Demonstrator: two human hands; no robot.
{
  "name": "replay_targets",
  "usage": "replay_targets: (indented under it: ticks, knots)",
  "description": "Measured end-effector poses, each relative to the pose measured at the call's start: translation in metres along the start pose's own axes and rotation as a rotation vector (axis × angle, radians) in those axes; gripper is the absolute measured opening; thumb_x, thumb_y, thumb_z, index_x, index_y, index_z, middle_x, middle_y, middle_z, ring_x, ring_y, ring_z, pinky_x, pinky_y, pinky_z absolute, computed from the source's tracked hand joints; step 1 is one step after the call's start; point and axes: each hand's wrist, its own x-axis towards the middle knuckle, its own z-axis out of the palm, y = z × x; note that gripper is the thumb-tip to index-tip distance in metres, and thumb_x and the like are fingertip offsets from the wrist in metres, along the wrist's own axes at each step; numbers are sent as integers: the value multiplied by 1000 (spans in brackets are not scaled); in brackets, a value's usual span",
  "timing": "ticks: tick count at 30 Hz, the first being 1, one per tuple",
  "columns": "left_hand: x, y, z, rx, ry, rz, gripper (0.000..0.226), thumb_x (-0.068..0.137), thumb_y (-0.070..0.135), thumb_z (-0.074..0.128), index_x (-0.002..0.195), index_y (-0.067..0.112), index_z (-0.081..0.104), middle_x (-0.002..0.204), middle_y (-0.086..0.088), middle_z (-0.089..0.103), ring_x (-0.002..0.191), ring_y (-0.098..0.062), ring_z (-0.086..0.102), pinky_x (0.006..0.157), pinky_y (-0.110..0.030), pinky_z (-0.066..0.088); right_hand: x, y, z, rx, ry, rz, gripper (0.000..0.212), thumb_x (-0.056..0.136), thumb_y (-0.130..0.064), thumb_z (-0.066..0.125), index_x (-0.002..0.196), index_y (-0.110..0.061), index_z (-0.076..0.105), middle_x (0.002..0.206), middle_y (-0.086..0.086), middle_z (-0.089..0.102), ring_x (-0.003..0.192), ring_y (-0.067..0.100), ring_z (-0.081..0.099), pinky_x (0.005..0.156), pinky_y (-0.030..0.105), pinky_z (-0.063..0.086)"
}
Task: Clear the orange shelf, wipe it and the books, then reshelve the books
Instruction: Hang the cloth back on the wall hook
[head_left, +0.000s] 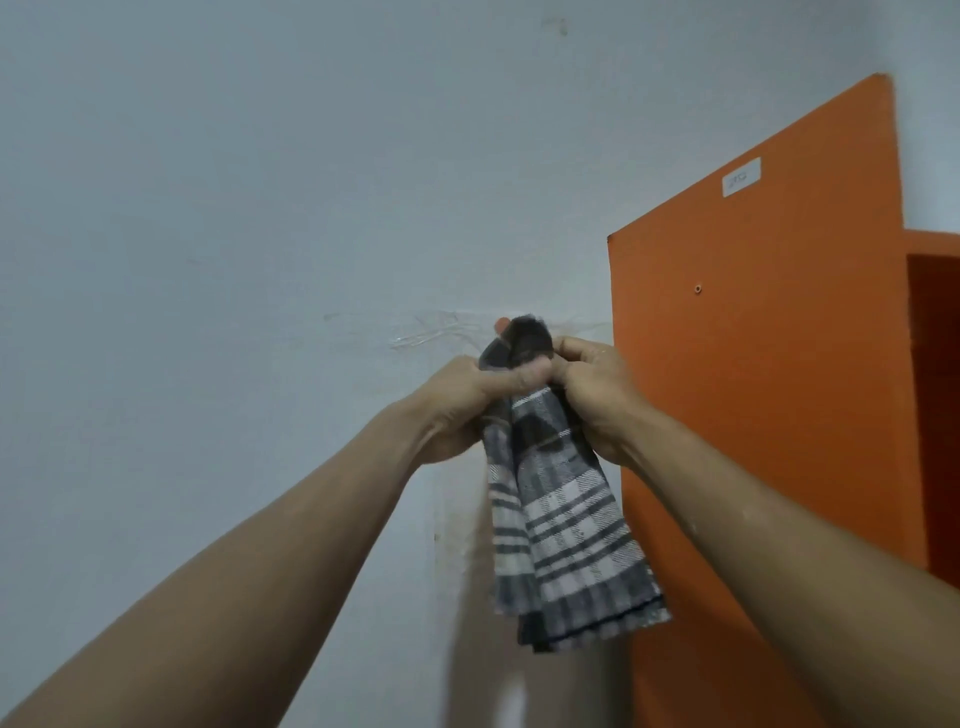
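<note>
Now cloth (561, 499) btwn both hands.

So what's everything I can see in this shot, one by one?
Cloth: one, grey and white checked, hanging in front of the wall at centre, bunched at its top in both hands.
Orange shelf: one, orange, at right against the wall; its flat side panel faces the camera, with a darker opening at far right. No books show.
Label: one, white, high on the shelf's side panel; its print is too small to read.
Screw hole: one, small, in the side panel below the label.
Wall: one, pale grey-blue, filling the left and centre, with scuffs near the hands.
Left hand: one, bare, gripping the cloth's top.
Right hand: one, bare, gripping the cloth's top beside it.
</note>
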Motion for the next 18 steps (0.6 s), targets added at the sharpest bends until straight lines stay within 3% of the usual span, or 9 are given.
replay_targets:
  ticks: [2,5,7,9,10,12,14,16,18]
  knots:
    - [4,-7,1,71,124,-24,17,81,-5,69,98,-5,68,90,-18,69,76,-25,68,74,-33,59,8,5,-6,-65,79,-4,15,96,-8,57,88,-3,69,82,17,70,70,27,63,65,40,56]
    - [12,-18,-15,195,212,-36,27,85,-16,51,96,0,70,77,-15,59,61,-23,52,58,-32,45,24,12,-26,-360,248,-68,17,97,-10,55,87,-14,68,81,14,69,64,21,58,56,33,47]
    - [17,-22,-26,225,301,-28,34,87,-15,46,99,7,69,83,-15,65,64,-25,57,60,-32,49,31,15,-37,-442,255,-147,17,96,-8,54,90,-21,60,72,8,62,55,18,50,48,31,39]
    - [22,-20,-32,318,433,38,21,92,-4,53,94,11,67,90,-13,69,74,-25,63,66,-33,54,34,16,-38,-484,166,-238,18,96,-6,53,90,-23,52,73,6,59,54,16,48,48,30,36]
    - [25,-18,-34,404,501,89,13,94,7,57,85,12,66,81,-9,67,72,-22,61,64,-29,51,35,17,-36,-555,120,-290,21,96,-5,52,89,-24,51,75,4,61,55,15,49,48,28,37]
    - [32,-10,-38,677,598,170,34,93,31,63,63,15,59,60,-1,56,62,-18,52,56,-27,38,41,17,-32,-774,59,-356,24,95,-3,49,87,-26,54,80,-2,62,59,12,51,49,25,40]
    - [39,-4,-40,944,665,168,49,90,45,63,52,15,51,53,0,52,62,-21,53,55,-30,33,51,18,-28,-958,61,-375,28,91,-4,52,93,-30,62,96,-3,68,77,17,61,65,34,53]
    - [44,-2,-37,1129,710,158,49,88,50,63,53,17,53,59,-2,57,71,-26,58,58,-30,36,59,18,-25,-1027,65,-356,36,88,-2,54,102,-33,67,107,-2,71,92,21,65,82,44,55]
    - [45,-4,-32,1278,755,169,37,86,50,64,68,17,62,76,-7,65,81,-32,61,63,-31,40,63,22,-23,-1048,17,-302,43,86,3,50,103,-32,68,107,-2,71,96,23,66,84,45,55]
